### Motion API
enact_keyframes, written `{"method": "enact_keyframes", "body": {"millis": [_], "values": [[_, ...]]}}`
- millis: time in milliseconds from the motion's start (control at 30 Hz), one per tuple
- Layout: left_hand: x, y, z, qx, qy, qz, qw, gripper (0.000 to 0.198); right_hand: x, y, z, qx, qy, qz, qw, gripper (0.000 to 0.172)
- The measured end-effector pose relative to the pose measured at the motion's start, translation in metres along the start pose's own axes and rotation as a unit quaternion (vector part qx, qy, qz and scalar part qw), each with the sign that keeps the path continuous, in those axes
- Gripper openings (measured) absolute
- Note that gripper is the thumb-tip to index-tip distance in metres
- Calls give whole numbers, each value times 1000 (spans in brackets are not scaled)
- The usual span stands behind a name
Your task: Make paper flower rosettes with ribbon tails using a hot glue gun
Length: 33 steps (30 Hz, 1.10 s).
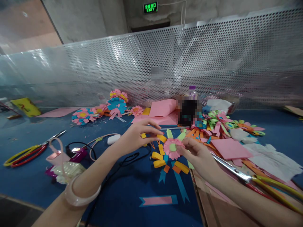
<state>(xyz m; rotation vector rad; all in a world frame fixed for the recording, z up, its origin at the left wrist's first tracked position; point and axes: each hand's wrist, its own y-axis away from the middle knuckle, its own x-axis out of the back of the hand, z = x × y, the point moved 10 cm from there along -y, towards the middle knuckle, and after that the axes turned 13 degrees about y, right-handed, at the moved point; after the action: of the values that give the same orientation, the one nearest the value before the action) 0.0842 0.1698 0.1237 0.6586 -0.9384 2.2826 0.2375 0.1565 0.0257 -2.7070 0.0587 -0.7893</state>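
Note:
A paper flower [173, 148] is held up above the blue table in front of me. It has a pink pleated middle, a pale green centre, yellow loop petals and blue ribbon tails. My right hand [196, 151] pinches its right edge between thumb and fingers. At its upper left, the fingers of my left hand [139, 134] close on a yellow paper loop [161, 138]. Below the flower, a blue paper strip with a pink strip on it [158, 200] lies flat on the table.
Scissors [35, 151] lie at the left, and another pair [246, 176] lies at the right near my forearm. A black cord [129, 160] crosses the table beside a purple tool [79, 154]. Finished paper flowers [84, 116] and pink paper [162, 108] line the perforated metal screen [94, 69].

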Motion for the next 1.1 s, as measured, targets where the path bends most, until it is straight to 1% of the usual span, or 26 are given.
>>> {"method": "enact_keyframes", "body": {"millis": [167,333,467,567,600,633,733,833,900,967,1000,1033,1100], "values": [[1,0,-1,2,-4,0,1000,17,3,0,-5,20,22,6,1000,28],[0,1,0,11,2,-9,1000,15,10,4,-18,58,63,25,996,18],[0,2,5,-8,7,-20,1000,14,15,7,-31,114,98,49,988,10],[-1,2,9,-20,22,-23,999,17,19,9,-43,173,124,72,975,3],[0,2,10,-22,29,-21,999,18,20,10,-48,198,132,82,968,3],[0,2,12,-25,37,-17,999,21,23,12,-54,225,141,93,960,6],[1,3,18,-35,73,-6,997,32,30,20,-70,305,167,129,929,15],[2,5,17,-18,149,6,989,45,38,29,-84,370,200,160,893,22],[3,6,14,-3,215,11,977,53,40,40,-96,426,253,180,850,24],[4,5,10,12,284,25,958,54,38,53,-108,480,320,192,794,23],[4,5,6,30,314,36,948,51,37,59,-113,502,346,198,768,20],[2,4,-1,64,343,47,936,48,38,63,-116,515,365,205,748,19],[-10,6,-19,166,398,58,900,49,39,71,-120,531,395,221,716,18]]}}
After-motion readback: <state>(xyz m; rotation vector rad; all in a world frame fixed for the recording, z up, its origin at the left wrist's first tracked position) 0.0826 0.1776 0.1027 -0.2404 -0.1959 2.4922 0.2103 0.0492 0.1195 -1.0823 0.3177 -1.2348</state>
